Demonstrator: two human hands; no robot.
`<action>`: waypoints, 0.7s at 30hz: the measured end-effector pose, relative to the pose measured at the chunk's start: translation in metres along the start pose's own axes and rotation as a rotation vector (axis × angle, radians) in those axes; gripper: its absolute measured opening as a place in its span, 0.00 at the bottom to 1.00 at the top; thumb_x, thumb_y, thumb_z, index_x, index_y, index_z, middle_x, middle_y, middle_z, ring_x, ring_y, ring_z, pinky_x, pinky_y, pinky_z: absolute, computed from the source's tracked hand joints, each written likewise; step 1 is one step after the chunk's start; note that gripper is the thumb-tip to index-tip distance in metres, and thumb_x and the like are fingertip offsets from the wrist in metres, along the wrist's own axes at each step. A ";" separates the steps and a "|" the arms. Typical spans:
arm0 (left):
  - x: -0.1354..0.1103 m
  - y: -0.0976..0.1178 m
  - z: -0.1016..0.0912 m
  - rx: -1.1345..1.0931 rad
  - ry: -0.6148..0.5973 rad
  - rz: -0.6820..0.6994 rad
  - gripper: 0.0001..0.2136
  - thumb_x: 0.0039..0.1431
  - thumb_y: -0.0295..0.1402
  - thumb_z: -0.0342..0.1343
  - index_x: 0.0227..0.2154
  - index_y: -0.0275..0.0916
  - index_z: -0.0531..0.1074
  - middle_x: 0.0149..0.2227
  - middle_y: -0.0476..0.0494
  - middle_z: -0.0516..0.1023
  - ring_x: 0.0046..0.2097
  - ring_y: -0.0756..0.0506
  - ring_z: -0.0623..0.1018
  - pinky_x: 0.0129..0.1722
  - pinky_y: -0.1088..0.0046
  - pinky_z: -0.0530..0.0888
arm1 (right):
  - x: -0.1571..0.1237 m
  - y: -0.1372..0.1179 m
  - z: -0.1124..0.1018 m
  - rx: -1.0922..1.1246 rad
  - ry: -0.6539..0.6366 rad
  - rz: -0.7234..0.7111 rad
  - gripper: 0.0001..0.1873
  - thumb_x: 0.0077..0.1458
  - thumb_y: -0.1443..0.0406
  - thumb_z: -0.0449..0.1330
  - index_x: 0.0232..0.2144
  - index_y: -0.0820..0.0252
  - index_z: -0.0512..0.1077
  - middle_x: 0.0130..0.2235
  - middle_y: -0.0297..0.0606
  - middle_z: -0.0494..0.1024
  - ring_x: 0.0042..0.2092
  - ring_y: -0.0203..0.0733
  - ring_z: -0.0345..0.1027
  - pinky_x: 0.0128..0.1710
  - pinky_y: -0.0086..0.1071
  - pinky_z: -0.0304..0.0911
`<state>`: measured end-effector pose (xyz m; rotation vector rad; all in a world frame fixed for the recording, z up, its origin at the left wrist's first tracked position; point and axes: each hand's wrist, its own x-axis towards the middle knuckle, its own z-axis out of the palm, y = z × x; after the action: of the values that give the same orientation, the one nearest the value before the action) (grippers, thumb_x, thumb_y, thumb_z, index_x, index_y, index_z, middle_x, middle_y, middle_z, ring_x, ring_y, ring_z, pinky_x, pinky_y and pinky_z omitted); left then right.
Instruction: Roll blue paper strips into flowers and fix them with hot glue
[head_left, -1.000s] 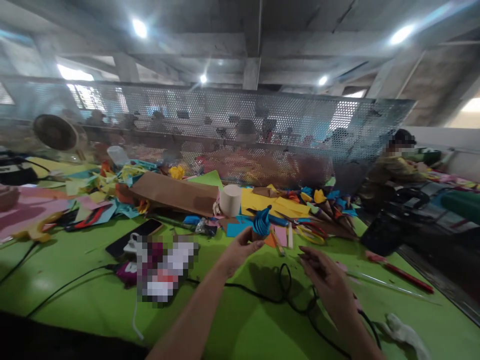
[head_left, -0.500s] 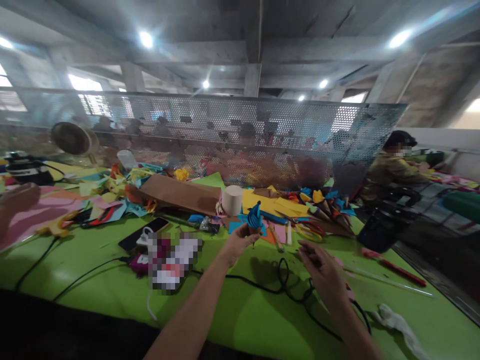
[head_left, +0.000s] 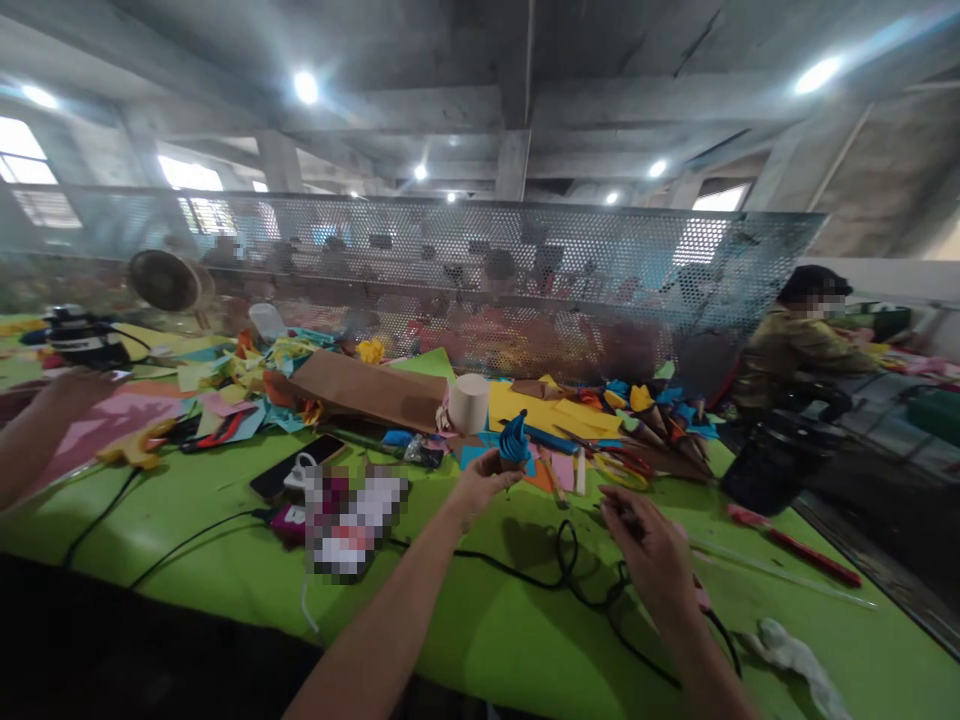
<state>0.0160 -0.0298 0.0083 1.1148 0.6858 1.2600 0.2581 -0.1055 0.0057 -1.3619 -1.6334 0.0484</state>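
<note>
My left hand (head_left: 480,492) pinches a blue folded-paper swirl (head_left: 514,440) by its narrow lower end. The swirl stands upright above the table, its layers rising to a thin curled point. My right hand (head_left: 651,540) hovers to the right with loosely bent fingers, apart from the swirl. No held thing shows in it, though its palm side is partly hidden. Below and between both hands a black cable (head_left: 568,550) loops over the green table (head_left: 480,640). Yellow-handled scissors (head_left: 619,468) lie just beyond the right hand.
A white paper roll (head_left: 468,403), brown sheet (head_left: 367,390) and coloured paper scraps fill the back. A phone (head_left: 296,467) and yellow glue gun (head_left: 139,447) lie left, where another person's hand (head_left: 75,395) reaches in. A red cutter (head_left: 817,556) and black bin (head_left: 780,460) are right.
The view has shifted slightly, so the background sits further right. My hands keep nearly the same pose around the blue paper swirl. The other person's hand at the left has changed its pose.
</note>
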 end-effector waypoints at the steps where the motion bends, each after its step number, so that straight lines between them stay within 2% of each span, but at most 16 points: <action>1: 0.000 -0.001 0.000 0.004 0.002 0.002 0.21 0.32 0.42 0.75 0.30 0.36 0.79 0.32 0.43 0.82 0.37 0.43 0.78 0.45 0.65 0.70 | 0.000 0.000 0.000 0.000 0.002 0.004 0.16 0.60 0.54 0.57 0.42 0.57 0.75 0.41 0.41 0.80 0.38 0.45 0.74 0.38 0.36 0.69; 8: 0.004 -0.005 -0.003 0.033 0.031 0.001 0.22 0.33 0.41 0.75 0.33 0.36 0.78 0.35 0.42 0.81 0.40 0.43 0.77 0.45 0.66 0.70 | 0.000 0.000 0.002 -0.006 -0.042 -0.014 0.16 0.60 0.53 0.56 0.44 0.55 0.74 0.43 0.40 0.80 0.40 0.45 0.74 0.39 0.36 0.69; 16: 0.005 -0.006 0.001 0.047 0.087 -0.004 0.22 0.32 0.43 0.74 0.29 0.35 0.77 0.31 0.43 0.81 0.35 0.44 0.77 0.42 0.66 0.70 | 0.000 0.000 0.002 -0.009 -0.045 -0.046 0.15 0.61 0.54 0.56 0.42 0.55 0.74 0.42 0.41 0.80 0.39 0.46 0.74 0.38 0.36 0.70; 21: 0.006 -0.008 0.003 0.067 0.118 -0.004 0.21 0.32 0.40 0.74 0.29 0.36 0.77 0.31 0.42 0.80 0.35 0.44 0.76 0.40 0.66 0.71 | 0.001 -0.001 0.003 -0.026 -0.064 -0.056 0.14 0.61 0.54 0.56 0.43 0.55 0.74 0.41 0.41 0.80 0.38 0.47 0.75 0.37 0.38 0.71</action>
<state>0.0235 -0.0243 0.0028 1.0986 0.8239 1.3154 0.2559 -0.1036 0.0054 -1.3448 -1.7301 0.0379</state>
